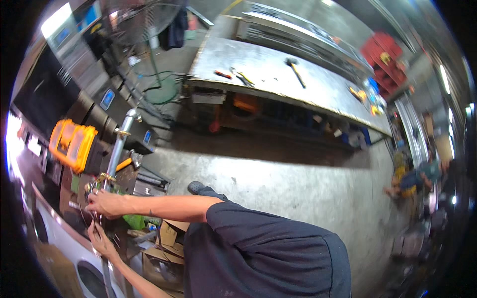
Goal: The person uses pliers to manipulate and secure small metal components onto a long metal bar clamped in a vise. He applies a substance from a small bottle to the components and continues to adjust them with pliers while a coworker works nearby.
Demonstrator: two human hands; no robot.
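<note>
A grey metal pipe stands upright at the left, with brass fittings along it. My right hand reaches across from my shoulder and closes around the pipe just under the lower brass fitting. My left hand comes up from the lower edge and grips the same pipe a little further down, where thin wires or hoses hang. What lies inside each fist is hidden. My dark shirt fills the lower middle.
A white machine with a round door sits at the lower left, and cardboard boxes next to my arms. A yellow case rests left of the pipe. Behind, a long workbench carries a hammer. Another person crouches at the right.
</note>
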